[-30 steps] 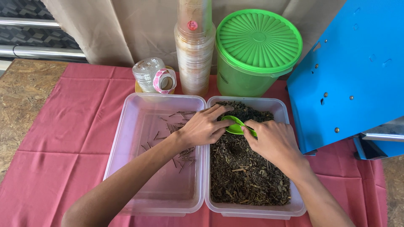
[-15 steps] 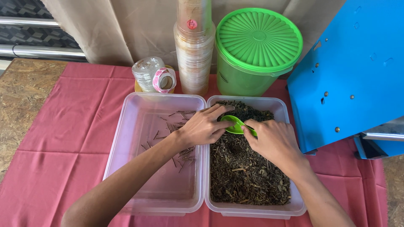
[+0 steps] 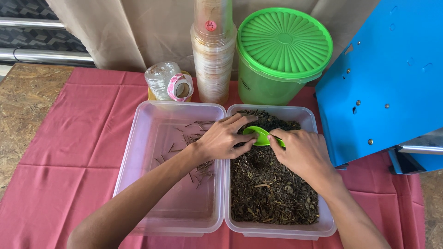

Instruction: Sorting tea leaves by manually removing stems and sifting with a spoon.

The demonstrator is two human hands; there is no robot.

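Small green scoop (image 3: 258, 135) sitting atop the dark dried leaves at the far end of the right tub (image 3: 318, 221). Pinched between left hand (image 3: 226, 138) fingertips and right hand (image 3: 300, 152) fingers, both curled around it.

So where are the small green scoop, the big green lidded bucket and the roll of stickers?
Small green plastic scoop (image 3: 256, 135): head view, on its bowl between the hands.
Big green plastic lidded bucket (image 3: 284, 40): head view, on the ribbed lid.
Roll of pink and white stickers (image 3: 179, 87): head view, on its outer ring.
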